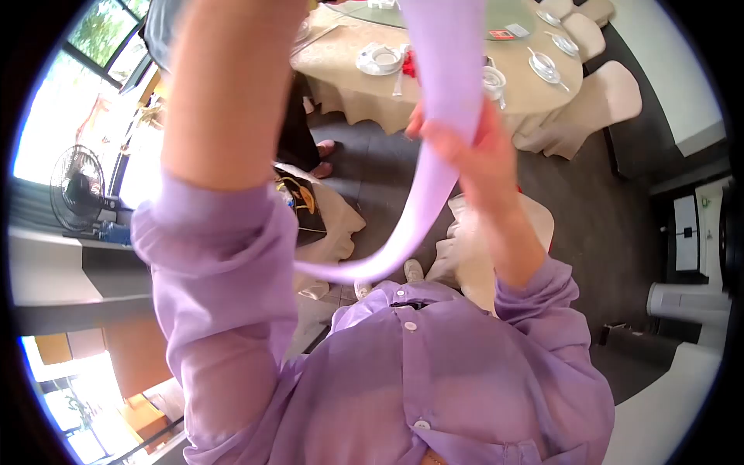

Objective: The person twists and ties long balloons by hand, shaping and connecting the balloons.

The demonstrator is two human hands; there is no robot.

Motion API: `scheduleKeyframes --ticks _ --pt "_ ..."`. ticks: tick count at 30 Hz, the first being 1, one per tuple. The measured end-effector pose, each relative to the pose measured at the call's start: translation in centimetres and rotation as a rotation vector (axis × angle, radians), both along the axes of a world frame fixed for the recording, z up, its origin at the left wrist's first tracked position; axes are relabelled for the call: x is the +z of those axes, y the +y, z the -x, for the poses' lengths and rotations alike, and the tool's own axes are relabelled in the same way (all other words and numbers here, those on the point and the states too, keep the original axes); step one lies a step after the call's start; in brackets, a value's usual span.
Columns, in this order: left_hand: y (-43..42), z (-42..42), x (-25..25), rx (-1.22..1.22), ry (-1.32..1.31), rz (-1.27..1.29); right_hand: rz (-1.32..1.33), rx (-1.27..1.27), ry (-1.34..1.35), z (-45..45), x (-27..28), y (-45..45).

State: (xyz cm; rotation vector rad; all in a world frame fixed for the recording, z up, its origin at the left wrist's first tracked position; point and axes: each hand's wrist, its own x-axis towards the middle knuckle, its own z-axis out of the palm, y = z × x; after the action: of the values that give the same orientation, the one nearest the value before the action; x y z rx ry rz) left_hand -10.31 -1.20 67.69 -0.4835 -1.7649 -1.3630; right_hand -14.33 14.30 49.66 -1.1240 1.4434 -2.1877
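Note:
A smooth lilac band (443,77) runs down from the top edge, close to the camera. Lower down it curves left and passes out of sight at my left sleeve. My right hand (479,151) is closed round the band, thumb across its front, slightly blurred by motion. Raised high on the left, my left forearm (232,93) passes beyond the top edge, so that hand is out of sight. Both sleeves of my purple shirt (372,372) are pushed up.
Ahead stands a round table (333,77) with a beige cloth and several bowls (384,59) on plates. Covered chairs (612,89) flank it on the right. A black fan (77,190) stands at left. Another person's feet (324,159) show beyond my left arm.

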Motion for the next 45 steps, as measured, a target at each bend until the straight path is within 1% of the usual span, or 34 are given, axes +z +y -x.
scheduleKeyframes --ticks 1,3,5,7,8,10,11,12,13,14,15,16,17,18,20,21,22,23,24,25,26,28,29,30,32,33,35,36,38,39,40,43,44,45 --pt "-1.6 0.1 0.2 -0.104 0.05 0.087 0.002 -0.017 -0.001 1.3 0.7 0.2" --pt "-1.2 -0.7 -0.6 -0.116 0.192 0.207 0.008 -0.225 0.262 3.1 1.8 0.8" --pt "-1.5 -1.8 -1.4 -0.113 0.34 0.341 -0.06 -0.223 0.269 3.6 1.4 1.3" --pt "-6.1 -4.0 -2.2 0.217 0.098 0.203 -0.197 -0.213 0.307 3.8 0.6 1.5" --pt "-5.4 -5.4 -4.0 0.263 0.02 0.117 -0.191 -0.202 0.303 3.7 0.1 1.9" --pt "-4.9 -8.3 -7.7 0.347 -0.171 -0.093 -0.494 -0.12 0.518 3.5 -1.0 3.1" --pt "-4.9 -9.5 -9.7 0.369 -0.254 -0.213 -0.511 -0.051 0.506 3.3 -1.1 3.6" --pt "-5.5 -11.1 -11.7 0.34 -0.322 -0.195 -0.529 0.026 0.496 3.2 -0.9 4.1" --pt "-5.6 -12.4 -13.5 0.319 -0.387 -0.264 -0.602 0.069 0.458 3.4 -0.1 4.7" --pt "-5.2 -13.8 -15.1 0.332 -0.48 -0.415 -0.679 0.118 0.418 3.6 0.9 5.3" --pt "-4.8 -14.7 -16.6 0.292 -0.514 -0.449 -0.68 0.149 0.422 3.7 1.7 5.5" --pt "-4.6 -15.9 -18.6 0.269 -0.589 -0.565 -0.76 0.15 0.522 3.8 2.5 5.6" --pt "-4.8 -16.8 -21.0 0.203 -0.582 -0.646 -0.835 0.147 0.626 3.7 2.8 5.2" --pt "-4.0 -17.4 -22.3 0.181 -0.559 -0.757 -0.832 0.172 0.64 3.4 2.6 4.4" --pt "-2.6 -18.6 -26.0 0.182 -0.533 -0.893 -1.035 0.444 0.757 2.6 1.5 2.5" --pt "-1.5 -19.1 -27.3 0.161 -0.567 -0.914 -1.019 0.536 0.715 1.9 -0.4 1.4" --pt "-0.3 -19.3 -28.2 0.137 -0.604 -0.936 -0.922 0.633 0.639 1.1 -2.4 0.4" --pt "0.7 -19.5 -28.5 0.118 -0.63 -0.878 -0.864 0.758 0.521 -0.3 -4.0 -0.9" --pt "1.6 -19.7 -28.7 0.093 -0.662 -0.82 -0.916 0.917 0.26 -2.1 -4.1 -2.2" --pt "2.0 -19.8 -28.7 0.034 -0.679 -0.8 -0.925 0.981 0.167 -3.5 -4.8 -3.0" --pt "2.2 -20.0 -28.8 0.043 -0.676 -0.737 -0.938 0.992 0.159 -4.5 -5.7 -3.6" --pt "2.0 -20.7 -29.7 0.01 -0.623 -0.807 -0.974 1.109 -0.046 -5.7 -7.2 -4.6" --pt "1.9 -21.0 -29.7 0.018 -0.62 -0.818 -0.975 1.158 -0.218 -5.9 -7.2 -5.0" --pt "1.8 -21.3 -29.7 -0.002 -0.595 -0.838 -0.983 1.171 -0.218 -6.0 -7.2 -5.4" --pt "1.8 -22.1 -29.7 -0.013 -0.573 -0.873 -1.116 1.304 -0.658 -6.0 -7.2 -5.8" --pt "1.7 -22.5 -29.8 -0.022 -0.592 -0.856 -1.125 1.314 -0.665 -6.4 -6.7 -6.0" --pt "1.4 -23.1 -29.8 -0.027 -0.616 -0.846 -1.162 1.192 -0.462 -7.6 -5.8 -6.1" --pt "1.3 -23.3 -29.6 0.043 -0.613 -0.787 -1.166 1.202 -0.468 -8.0 -6.1 -5.9" --pt "0.9 -24.1 -29.1 0.12 -0.619 -0.73 -0.963 1.022 -0.088 -8.9 -6.7 -5.3" --pt "0.6 -24.5 -28.7 0.179 -0.719 -0.653 -0.963 0.997 0.025 -9.0 -6.8 -5.1" --pt "0.4 -24.7 -28.3 0.234 -0.817 -0.574 -0.963 1.003 0.019 -9.4 -6.6 -5.1" --pt "-0.2 -24.7 -27.5 0.183 -0.971 -0.568 -1.002 0.864 0.403 -10.4 -5.5 -5.0" --pt "-0.4 -24.7 -27.3 0.141 -1.057 -0.547 -1.002 0.864 0.397 -10.7 -5.6 -4.9" --pt "-0.7 -24.7 -27.0 0.138 -1.062 -0.545 -0.98 0.8 0.454 -10.9 -5.8 -4.8"
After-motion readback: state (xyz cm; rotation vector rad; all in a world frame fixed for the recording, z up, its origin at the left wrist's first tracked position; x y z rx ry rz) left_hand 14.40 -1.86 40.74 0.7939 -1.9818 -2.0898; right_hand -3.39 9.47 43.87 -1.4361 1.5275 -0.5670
